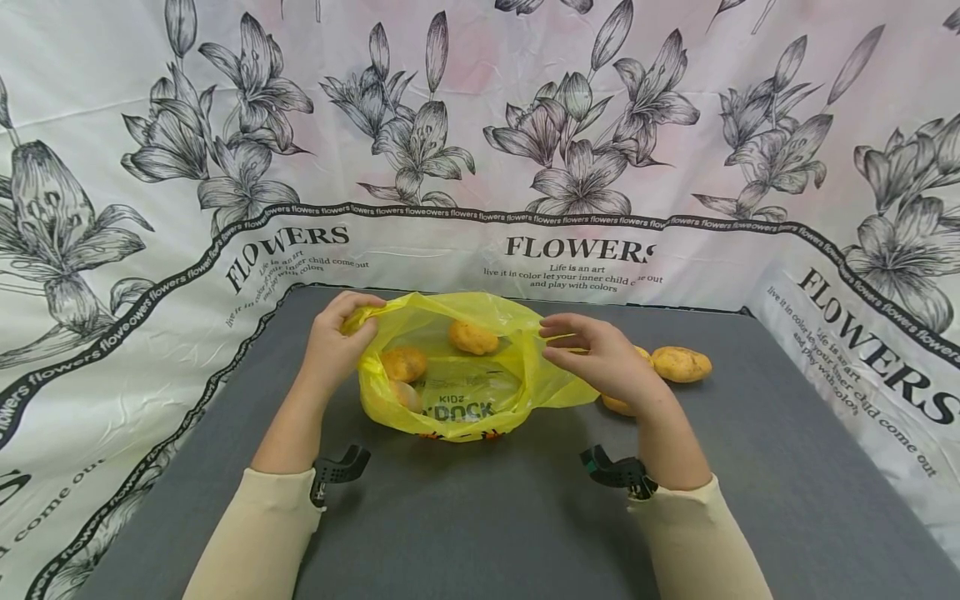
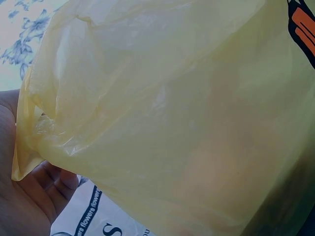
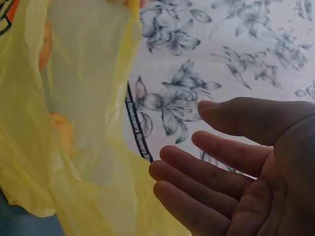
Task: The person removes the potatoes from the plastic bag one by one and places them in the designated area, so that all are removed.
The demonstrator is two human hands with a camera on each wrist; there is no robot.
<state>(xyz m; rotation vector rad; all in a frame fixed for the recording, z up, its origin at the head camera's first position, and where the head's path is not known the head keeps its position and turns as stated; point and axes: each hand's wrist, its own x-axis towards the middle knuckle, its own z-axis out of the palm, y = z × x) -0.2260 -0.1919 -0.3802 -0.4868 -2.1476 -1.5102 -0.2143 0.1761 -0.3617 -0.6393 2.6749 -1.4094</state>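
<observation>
A yellow plastic bag (image 1: pixel 555 382) stands on the table with its mouth spread, and several potatoes (image 1: pixel 473 337) lie inside it. At the bag's left rim my left hand (image 1: pixel 337 340) pinches the plastic between thumb and fingers. The left wrist view shows the folded edge of the bag (image 2: pixel 123 108) running through that hand (image 2: pixel 37 201). My right hand (image 1: pixel 600 357) is beside the right rim, fingers extended and apart. In the right wrist view nothing is in this hand (image 3: pixel 246 172); whether its lower fingers touch the bag (image 3: pixel 108 196) I cannot tell.
More potatoes (image 1: pixel 681 364) lie on the grey table (image 1: pixel 480 517) right of the bag, partly behind my right hand. A white flower-printed cloth (image 1: pixel 450 167) hangs along the back and sides. Black wrist mounts (image 1: pixel 341 467) jut inward from both sleeves.
</observation>
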